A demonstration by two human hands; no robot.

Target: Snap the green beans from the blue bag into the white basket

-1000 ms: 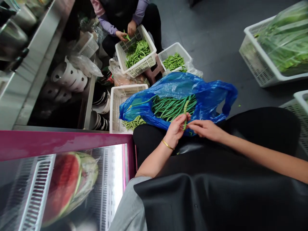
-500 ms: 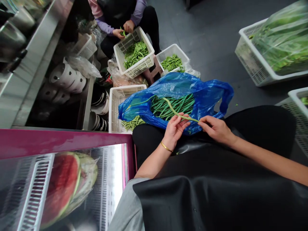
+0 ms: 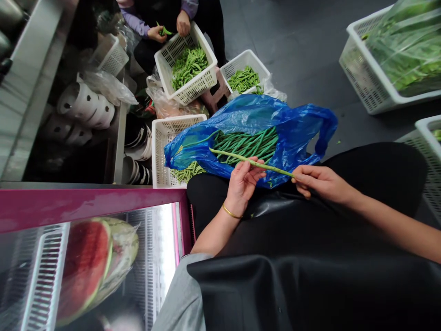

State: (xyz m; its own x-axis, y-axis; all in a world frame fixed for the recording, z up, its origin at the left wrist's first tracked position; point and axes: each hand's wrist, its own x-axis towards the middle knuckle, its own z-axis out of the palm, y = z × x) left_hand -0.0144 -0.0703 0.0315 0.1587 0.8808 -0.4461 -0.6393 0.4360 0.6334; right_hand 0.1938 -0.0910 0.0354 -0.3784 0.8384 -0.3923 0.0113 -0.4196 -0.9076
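Black glossy apron [image 3: 310, 289], grey sleeve [image 3: 181, 296], thin gold bangle [image 3: 231, 212] on left wrist, black trousers [image 3: 382, 177]

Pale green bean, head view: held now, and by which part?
Yes, the pale green bean: left hand pinches it around mid-length, right hand grips the end nearer that hand.

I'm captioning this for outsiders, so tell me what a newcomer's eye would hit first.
Probably the bright blue plastic bag in the middle, open around long dark-green beans, with one paler bean in the grip of the left hand and right hand. Next, likely the cut red watermelon inside the pink-framed case, lower left. Then the tilted white basket of green pods, upper middle.
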